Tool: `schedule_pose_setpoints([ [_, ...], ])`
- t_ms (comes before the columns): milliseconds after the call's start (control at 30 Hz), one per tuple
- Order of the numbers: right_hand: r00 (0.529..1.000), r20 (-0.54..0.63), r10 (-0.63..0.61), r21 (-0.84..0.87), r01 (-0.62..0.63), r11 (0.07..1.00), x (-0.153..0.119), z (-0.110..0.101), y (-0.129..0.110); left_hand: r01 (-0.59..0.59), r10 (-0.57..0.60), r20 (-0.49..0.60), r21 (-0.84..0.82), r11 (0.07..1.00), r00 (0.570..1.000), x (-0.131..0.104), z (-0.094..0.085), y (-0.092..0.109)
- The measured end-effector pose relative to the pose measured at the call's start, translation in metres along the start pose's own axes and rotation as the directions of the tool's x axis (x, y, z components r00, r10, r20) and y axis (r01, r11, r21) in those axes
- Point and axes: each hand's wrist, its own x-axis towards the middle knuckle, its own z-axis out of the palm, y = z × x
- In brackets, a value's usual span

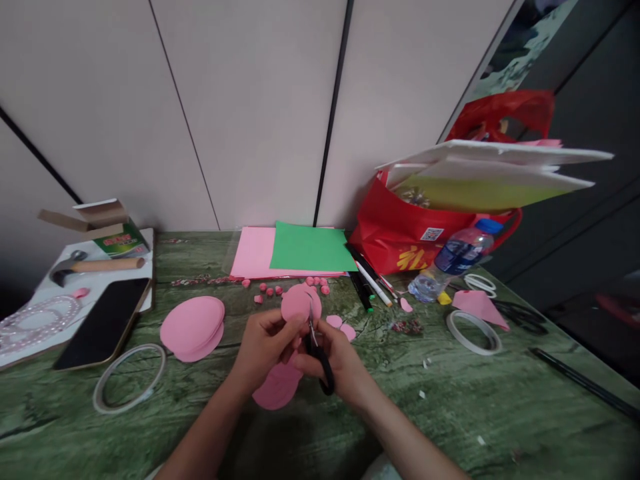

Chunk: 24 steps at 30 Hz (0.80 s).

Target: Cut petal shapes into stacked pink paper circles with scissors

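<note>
My left hand point(274, 343) pinches a round piece of pink paper point(296, 301) by its lower edge, holding it above the table. In my right hand point(340, 363) is a pair of black-handled scissors point(324, 367), their blades pointing up across the right part of the paper. Beneath my hands lies another piece of pink paper point(277, 387), partly hidden by the fingers. Small rolled pink paper pieces point(270, 291) sit just beyond. To the left is a stack of pink paper circles point(193, 327). Small pink petal-shaped cutouts point(341, 327) lie beside my right hand.
Green paper point(313, 247) overlaps pink sheets at the back. A red bag point(400, 227), a water bottle point(453, 260) and several pens point(367, 280) stand or lie at right, with a tape roll point(474, 332). At left are another tape roll point(100, 393), a phone point(105, 323) and a hammer point(100, 265).
</note>
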Motion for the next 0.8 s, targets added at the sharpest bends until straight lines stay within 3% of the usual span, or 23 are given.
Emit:
schedule_pose_setpoints([
  [533, 1.000, -0.001, -0.027, -0.114, 0.027, 0.993, -0.002, -0.004, 0.004, -0.099, 0.098, -0.016, -0.024, 0.995, 0.995, -0.003, 0.000, -0.005],
  [800, 0.997, 0.071, -0.022, -0.109, 0.030, 0.994, -0.007, -0.001, 0.002, -0.108, 0.107, -0.042, -0.032, 0.994, 0.993, -0.013, -0.002, -0.004],
])
